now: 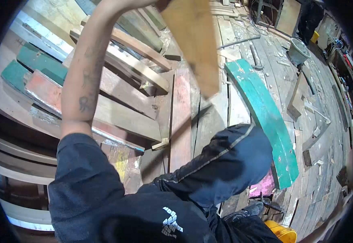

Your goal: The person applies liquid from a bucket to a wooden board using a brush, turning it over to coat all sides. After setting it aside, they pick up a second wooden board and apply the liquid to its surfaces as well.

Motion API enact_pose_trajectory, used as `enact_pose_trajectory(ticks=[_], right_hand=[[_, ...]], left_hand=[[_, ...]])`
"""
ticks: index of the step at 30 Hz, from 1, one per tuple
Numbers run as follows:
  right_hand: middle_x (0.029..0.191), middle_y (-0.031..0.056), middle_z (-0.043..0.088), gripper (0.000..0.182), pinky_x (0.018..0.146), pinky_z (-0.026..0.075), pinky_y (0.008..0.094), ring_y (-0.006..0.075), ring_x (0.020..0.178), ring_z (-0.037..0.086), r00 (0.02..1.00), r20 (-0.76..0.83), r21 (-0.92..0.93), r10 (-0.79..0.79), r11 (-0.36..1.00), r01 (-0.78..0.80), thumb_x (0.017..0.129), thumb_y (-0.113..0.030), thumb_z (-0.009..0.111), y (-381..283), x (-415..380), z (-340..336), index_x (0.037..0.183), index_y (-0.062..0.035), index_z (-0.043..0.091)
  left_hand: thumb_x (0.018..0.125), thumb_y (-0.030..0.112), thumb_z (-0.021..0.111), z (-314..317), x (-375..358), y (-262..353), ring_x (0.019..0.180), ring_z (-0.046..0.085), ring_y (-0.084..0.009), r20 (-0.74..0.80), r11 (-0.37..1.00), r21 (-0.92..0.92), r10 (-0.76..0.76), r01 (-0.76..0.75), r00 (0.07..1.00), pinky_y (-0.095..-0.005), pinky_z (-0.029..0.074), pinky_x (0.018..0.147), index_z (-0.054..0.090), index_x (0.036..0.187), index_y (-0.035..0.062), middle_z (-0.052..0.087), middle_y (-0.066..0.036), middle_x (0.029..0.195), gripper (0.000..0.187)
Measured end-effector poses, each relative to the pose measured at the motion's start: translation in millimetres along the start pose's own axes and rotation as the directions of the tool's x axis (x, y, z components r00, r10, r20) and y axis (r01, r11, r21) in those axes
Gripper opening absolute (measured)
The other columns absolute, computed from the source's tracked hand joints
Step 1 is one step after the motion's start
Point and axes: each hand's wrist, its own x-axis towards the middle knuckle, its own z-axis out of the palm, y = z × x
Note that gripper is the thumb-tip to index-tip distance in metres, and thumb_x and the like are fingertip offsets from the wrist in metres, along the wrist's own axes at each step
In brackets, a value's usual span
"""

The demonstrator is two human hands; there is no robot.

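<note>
My left forearm reaches up to the top edge, where only the wrist and a bit of my left hand (160,4) show. Beside that hand hangs a light-brown wooden board (194,44), raised off the floor, its lower end pointing down toward my knee. The hand appears closed on the board's upper part, though its fingers are cut off by the frame. My right hand cannot be made out. Below the board lie a faded red plank (180,117) and several stacked timbers (124,117) by my left arm.
A green painted plank (261,117) lies right of my bent knee. Farther off stand a grey bucket (298,52) and loose wood blocks (298,97). A yellow container (281,231) sits near my foot. Wood scraps litter the plank floor (273,77). A person's dark clothing (309,20) shows at upper right.
</note>
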Motion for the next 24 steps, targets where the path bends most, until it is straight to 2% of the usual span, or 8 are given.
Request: enact_pose_trajectory(ticks=[2, 6, 8, 12, 14, 16, 18, 24], right_hand=[[0.116, 0.0214, 0.062, 0.034, 0.083, 0.053, 0.0407, 0.0319, 0.099, 0.063, 0.998, 0.054, -0.028, -0.044, 0.999, 0.045, 0.099, -0.024, 0.053, 22.2, 5.5, 6.3, 0.121, 0.0011, 0.058], [0.126, 0.0148, 0.06, 0.04, 0.092, 0.049, 0.038, 0.0281, 0.112, 0.059, 0.978, 0.194, -0.027, -0.078, 0.996, 0.084, 0.097, -0.025, 0.057, 60.5, 14.5, 8.1, 0.131, -0.0029, 0.054], [0.131, 0.0115, 0.059, 0.045, 0.096, 0.047, 0.0366, 0.0263, 0.118, 0.058, 0.964, 0.26, -0.045, -0.057, 0.996, 0.071, 0.096, -0.025, 0.059, 68.0, 14.5, 7.3, 0.135, -0.0049, 0.052], [0.106, 0.0237, 0.063, 0.028, 0.073, 0.057, 0.0391, 0.0327, 0.086, 0.065, 0.949, 0.164, -0.226, -0.269, 0.926, 0.302, 0.101, -0.018, 0.047, -12.6, -3.1, 13.1, 0.113, 0.0042, 0.059], [0.105, 0.0233, 0.063, 0.027, 0.071, 0.059, 0.0372, 0.0304, 0.085, 0.066, 0.986, 0.146, -0.079, 0.075, 0.995, -0.064, 0.101, -0.018, 0.047, -50.3, -19.5, 18.4, 0.113, 0.0043, 0.057], [0.105, 0.0231, 0.062, 0.027, 0.071, 0.06, 0.0367, 0.0298, 0.084, 0.066, 0.983, 0.165, -0.077, 0.083, 0.994, -0.071, 0.101, -0.018, 0.047, -53.2, -21.7, 19.1, 0.113, 0.0043, 0.057], [0.105, 0.0228, 0.062, 0.027, 0.071, 0.06, 0.0361, 0.0292, 0.084, 0.066, 0.981, 0.174, -0.067, 0.087, 0.995, -0.076, 0.101, -0.018, 0.048, -48.5, -21.0, 18.1, 0.113, 0.0043, 0.056], [0.105, 0.0222, 0.063, 0.028, 0.07, 0.059, 0.0359, 0.03, 0.084, 0.066, 0.965, 0.203, -0.192, -0.164, 0.96, 0.203, 0.102, -0.02, 0.046, -20.5, -16.1, 7.2, 0.114, 0.0038, 0.057]], left_hand=[[0.09, 0.02, 0.061, -11.3, -9.1, -33.5, 0.067, 0.059, -0.0121, 0.019, 0.972, 0.028, -0.233, 0.233, 0.972, -0.0312, 0.049, 0.064, 0.065, 0.106, -0.0019, 0.064, -0.006, 0.072, 0.028], [0.085, 0.04, 0.069, -34.0, -21.1, -178.0, 0.083, 0.064, -0.0147, -0.161, 0.981, 0.173, -0.056, 0.085, 0.985, -0.028, 0.051, 0.077, 0.068, 0.115, 0.0018, 0.071, -0.008, 0.093, 0.049], [0.095, 0.032, 0.062, -63.8, -33.6, -208.3, 0.09, 0.063, -0.0126, -0.066, 0.929, 0.212, -0.297, 0.304, 0.953, -0.026, 0.05, 0.081, 0.061, 0.127, 0.001, 0.07, -0.007, 0.104, 0.044], [0.094, 0.028, 0.06, -110.6, -64.3, -241.6, 0.085, 0.064, -0.0122, -0.167, 0.846, 0.07, -0.512, 0.528, 0.843, -0.0253, 0.051, 0.078, 0.063, 0.123, -0.002, 0.07, -0.008, 0.102, 0.042], [0.094, 0.025, 0.058, -134.3, -89.1, -279.1, 0.078, 0.062, -0.009, -0.121, 0.76, 0.0, -0.645, 0.65, 0.754, -0.0227, 0.05, 0.072, 0.066, 0.116, -0.0006, 0.069, -0.004, 0.094, 0.034], [0.093, 0.024, 0.06, -141.5, -116.5, -329.0, 0.068, 0.058, -0.008, -0.033, 0.658, -0.128, -0.75, 0.742, 0.66, -0.0244, 0.047, 0.062, 0.068, 0.099, 0.0034, 0.065, 0.002, 0.08, 0.023], [0.091, 0.024, 0.063, -130.5, -142.8, -330.2, 0.07, 0.06, -0.0096, -0.05, 0.588, 0.134, -0.8, 0.798, 0.598, -0.0266, 0.048, 0.063, 0.069, 0.101, 0.0021, 0.066, 0.0, 0.082, 0.025], [0.089, 0.031, 0.067, -147.8, -212.4, -383.5, 0.082, 0.069, -0.0207, -0.172, 0.511, 0.29, -0.804, 0.809, 0.57, -0.031, 0.053, 0.074, 0.065, 0.121, -0.0007, 0.073, -0.015, 0.095, 0.044]])
